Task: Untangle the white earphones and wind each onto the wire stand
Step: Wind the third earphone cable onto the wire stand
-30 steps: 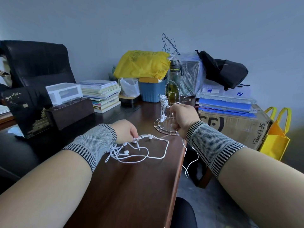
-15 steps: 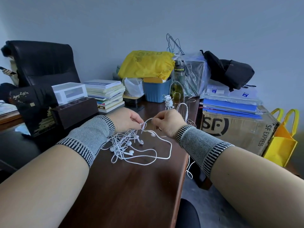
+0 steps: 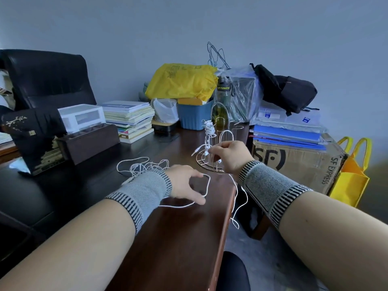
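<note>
Right hand pinches earphone cable beside wire stand; left hand spread.

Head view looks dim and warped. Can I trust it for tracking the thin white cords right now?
Head view: dim, bluish light, wide-angle bending at the edges. The left hand is motion-blurred over a cord loop; the right hand by the wire stand is sharper. The earphone tangle reads clearly against the dark desk.

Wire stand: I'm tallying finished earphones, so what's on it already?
One white earphone bundle is wound on the wire stand. The right hand hides part of its base.
</note>
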Demonstrator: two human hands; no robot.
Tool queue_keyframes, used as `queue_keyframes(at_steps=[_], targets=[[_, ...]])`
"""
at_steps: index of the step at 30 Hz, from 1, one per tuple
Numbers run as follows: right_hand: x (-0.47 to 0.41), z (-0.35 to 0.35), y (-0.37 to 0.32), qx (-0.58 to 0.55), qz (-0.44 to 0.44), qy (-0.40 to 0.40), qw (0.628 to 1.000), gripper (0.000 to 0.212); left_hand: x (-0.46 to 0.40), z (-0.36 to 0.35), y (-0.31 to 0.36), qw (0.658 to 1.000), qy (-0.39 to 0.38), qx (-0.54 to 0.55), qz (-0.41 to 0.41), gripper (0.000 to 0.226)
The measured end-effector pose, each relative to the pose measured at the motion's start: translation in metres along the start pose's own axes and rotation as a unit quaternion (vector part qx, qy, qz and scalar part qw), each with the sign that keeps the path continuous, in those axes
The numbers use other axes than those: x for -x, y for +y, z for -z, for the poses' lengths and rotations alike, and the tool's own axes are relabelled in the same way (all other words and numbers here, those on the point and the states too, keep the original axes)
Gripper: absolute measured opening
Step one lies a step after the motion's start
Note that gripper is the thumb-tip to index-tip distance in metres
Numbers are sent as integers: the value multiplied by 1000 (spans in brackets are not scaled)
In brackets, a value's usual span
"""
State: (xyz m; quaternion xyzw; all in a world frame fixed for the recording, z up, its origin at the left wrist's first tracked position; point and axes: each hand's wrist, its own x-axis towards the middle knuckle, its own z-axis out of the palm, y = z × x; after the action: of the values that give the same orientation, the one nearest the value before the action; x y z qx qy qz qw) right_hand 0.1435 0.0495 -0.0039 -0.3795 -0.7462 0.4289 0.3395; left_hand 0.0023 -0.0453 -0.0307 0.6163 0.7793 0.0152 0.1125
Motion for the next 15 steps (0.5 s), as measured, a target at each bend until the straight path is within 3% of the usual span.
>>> queue_keyframes(at_steps=[2,5,7,9,11,15], targets=[[3,4,1,-11,-2,-14,1000,16,-6,-6,-6,998,-25,-47,43,73],[7,13,2,-31,-6,-22,999,15,-8,5,-29,978,-26,-164,128,36],[8,17,3,-28,-5,-23,999,14,-2,12,-39,967,-33,-189,166,37],[7,16,4,-16,-5,-24,1000,15,6,24,-33,983,-15,-93,158,45],[6,13,7,11,-2,-23,1000,20,14,40,-15,993,26,51,99,49],[5,10,9,46,3,-26,999,18,12,56,18,979,87,182,-21,28]])
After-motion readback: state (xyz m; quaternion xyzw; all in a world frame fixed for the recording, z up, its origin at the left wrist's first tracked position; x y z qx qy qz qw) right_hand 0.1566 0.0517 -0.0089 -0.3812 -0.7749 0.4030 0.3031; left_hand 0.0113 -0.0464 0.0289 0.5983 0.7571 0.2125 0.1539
